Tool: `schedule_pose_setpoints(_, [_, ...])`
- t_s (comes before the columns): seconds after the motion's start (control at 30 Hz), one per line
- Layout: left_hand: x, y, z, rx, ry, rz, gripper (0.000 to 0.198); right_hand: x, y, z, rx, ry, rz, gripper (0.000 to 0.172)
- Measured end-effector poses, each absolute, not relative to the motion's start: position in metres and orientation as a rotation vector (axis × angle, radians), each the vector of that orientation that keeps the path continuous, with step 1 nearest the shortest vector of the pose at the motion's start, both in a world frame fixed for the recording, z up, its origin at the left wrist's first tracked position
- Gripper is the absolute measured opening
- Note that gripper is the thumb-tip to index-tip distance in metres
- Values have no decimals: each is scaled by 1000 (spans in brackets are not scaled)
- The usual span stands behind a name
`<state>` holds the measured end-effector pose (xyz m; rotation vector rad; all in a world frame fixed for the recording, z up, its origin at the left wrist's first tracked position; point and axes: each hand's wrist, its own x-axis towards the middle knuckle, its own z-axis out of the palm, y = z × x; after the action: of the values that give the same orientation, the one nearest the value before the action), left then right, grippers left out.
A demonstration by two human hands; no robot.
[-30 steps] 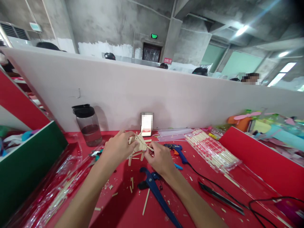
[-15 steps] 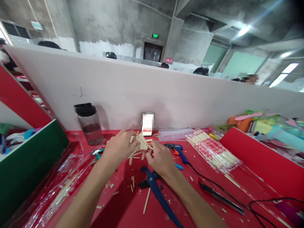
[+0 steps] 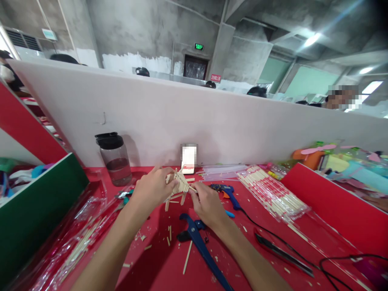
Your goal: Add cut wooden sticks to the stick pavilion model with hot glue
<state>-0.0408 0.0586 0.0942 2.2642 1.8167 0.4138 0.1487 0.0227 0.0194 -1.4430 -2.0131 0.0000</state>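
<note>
A small model built of wooden sticks (image 3: pixel 181 185) stands on short legs at the middle of the red table (image 3: pixel 145 266). My left hand (image 3: pixel 154 184) is closed on its left side, thumb and fingers pinching the sticks. My right hand (image 3: pixel 207 202) pinches the end of a thin stick at the model's right side; the fingertips partly hide it. Just below the hands lies a blue-handled cutter (image 3: pixel 201 246). A blue glue gun (image 3: pixel 227 193) rests right of my right hand. A phone (image 3: pixel 188 163) leans upright behind the model.
A water bottle (image 3: pixel 115 159) stands at the back left. Bagged wooden sticks (image 3: pixel 271 192) and a black utility knife (image 3: pixel 283 254) lie on the right, with a cable nearby. Stick offcuts (image 3: pixel 169 233) litter the table. A green panel (image 3: pixel 45 218) and a red panel (image 3: pixel 336 208) flank it.
My right hand's fingers have shifted slightly on the stick at the model's right side. My left hand keeps its hold. A person at the far right behind the partition has moved rightward.
</note>
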Motion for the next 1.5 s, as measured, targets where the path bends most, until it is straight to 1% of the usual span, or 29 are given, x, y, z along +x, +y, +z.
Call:
schedule_pose_setpoints(0.2, [-41,59,93,2268,1810,421,33,148,23,18,-1376,-1998,-13,19])
schedule_pose_setpoints(0.5, [-41,58,94,2274,1823,424,36,140,31,16,-1445,-1919,-37,8])
schedule_pose_setpoints(0.87, [-41,59,92,2277,1821,436,36,139,29,18,-1503,-1938,-83,7])
schedule_pose_setpoints(1.0, [-41,59,93,2283,1825,427,37,141,28,17,-1515,-1935,-78,10])
schedule_pose_setpoints(1.13, [-41,58,93,2280,1824,417,36,146,24,16,-1461,-1942,-24,13])
schedule_pose_setpoints(1.27, [-42,58,92,2296,1816,425,36,151,21,18,-1361,-1891,74,6])
schedule_pose_setpoints(1.5, [-40,57,94,2274,1815,418,34,147,21,12,-1357,-1785,278,13])
